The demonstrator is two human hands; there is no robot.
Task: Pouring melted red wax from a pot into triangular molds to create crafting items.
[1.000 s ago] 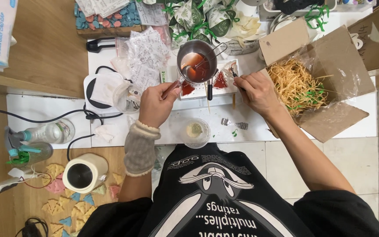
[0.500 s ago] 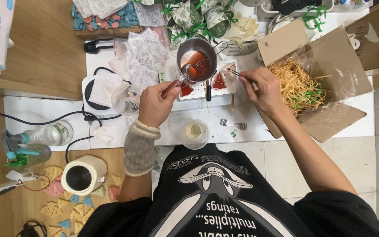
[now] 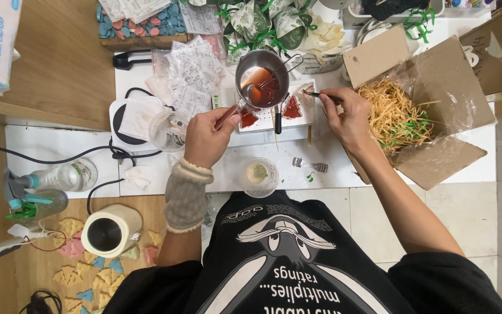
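On the cluttered white worktable (image 3: 344, 168), our left hand (image 3: 207, 136) grips the handle of a small pot (image 3: 261, 78) of red liquid tilted over the white mould (image 3: 277, 107), while our right hand (image 3: 347, 113), just right of it, pinches a thin tool (image 3: 316, 93) pointing left at the mould.

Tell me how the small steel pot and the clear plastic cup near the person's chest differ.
The small steel pot is opaque metal with a long handle, held by the left hand above the white mould tray; the clear plastic cup is see-through, handleless and stands untouched on the white table. The pot holds reddish liquid, the cup pale residue. Both are round and open-topped.
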